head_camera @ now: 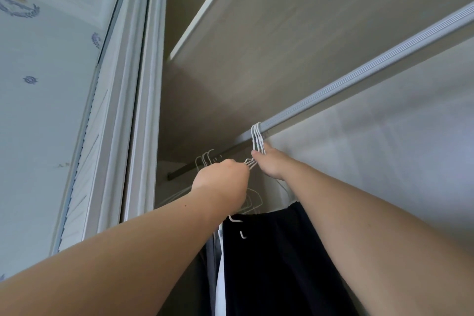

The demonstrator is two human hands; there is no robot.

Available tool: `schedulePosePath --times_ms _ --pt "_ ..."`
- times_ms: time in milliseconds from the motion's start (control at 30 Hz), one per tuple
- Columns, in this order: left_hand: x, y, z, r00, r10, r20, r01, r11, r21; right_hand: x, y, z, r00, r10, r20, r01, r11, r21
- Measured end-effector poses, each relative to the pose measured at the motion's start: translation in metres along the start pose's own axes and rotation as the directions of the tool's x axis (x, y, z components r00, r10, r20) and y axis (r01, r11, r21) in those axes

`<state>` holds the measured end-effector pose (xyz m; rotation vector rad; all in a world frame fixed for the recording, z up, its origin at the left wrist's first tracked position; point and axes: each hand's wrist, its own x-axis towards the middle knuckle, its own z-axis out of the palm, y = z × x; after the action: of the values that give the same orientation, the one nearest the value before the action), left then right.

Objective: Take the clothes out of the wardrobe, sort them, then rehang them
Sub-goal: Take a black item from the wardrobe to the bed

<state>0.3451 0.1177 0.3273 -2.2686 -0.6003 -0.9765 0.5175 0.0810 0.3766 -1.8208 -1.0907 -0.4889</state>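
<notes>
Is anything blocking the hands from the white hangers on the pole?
Nothing visible does. The left hand and right hand both grip the bunch of white wire hangers, hooked over the grey metal rail, with open space above it.

So both arms are just bare, from each grip right back to where the frame cuts them off. The left grip (221, 174) is seen from its back: rounded knuckles, smooth wrist just behind it. A bit further back from that grip, the left forearm (143, 246) has one tiny dark speck (185, 205), mole or freckle, can't tell. The right grip (271, 163) shows its thumb (256, 155) side, and the right forearm (359, 215) behind it looks smooth. Both arms look way wider far from the grips, wide-angle lens
</notes>
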Motion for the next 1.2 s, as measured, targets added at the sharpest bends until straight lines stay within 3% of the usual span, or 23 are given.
schedulePosePath --times_ms 333,533,633,933,1100,1200 --pt "-0.038 0.000 -0.022 0.999 0.034 0.000 -0.034 0.999 0.037 -0.058 0.008 -0.009 0.996 -0.085 0.030 0.083 0.995 0.059" --pt "-0.100 -0.017 -0.045 0.964 0.121 -0.237 -0.128 0.992 -0.012 -0.141 -0.016 0.001 0.971 -0.210 -0.113 0.228 0.956 0.186" --pt "-0.145 -0.031 -0.056 0.955 0.110 -0.277 -0.121 0.992 -0.024 -0.196 -0.035 0.011 0.947 -0.293 -0.132 0.315 0.928 0.201" --pt "-0.323 -0.093 -0.077 0.982 -0.004 -0.187 -0.028 0.986 -0.165 -0.359 -0.100 0.070 0.881 -0.470 0.061 0.462 0.880 0.106" --pt "-0.455 -0.136 -0.078 0.967 -0.227 -0.116 0.194 0.951 -0.242 -0.451 -0.138 0.128 0.818 -0.528 0.230 0.545 0.838 -0.014" --pt "-0.544 -0.155 -0.077 0.948 -0.317 -0.027 0.306 0.931 -0.198 -0.510 -0.163 0.166 0.782 -0.538 0.315 0.562 0.827 0.018"
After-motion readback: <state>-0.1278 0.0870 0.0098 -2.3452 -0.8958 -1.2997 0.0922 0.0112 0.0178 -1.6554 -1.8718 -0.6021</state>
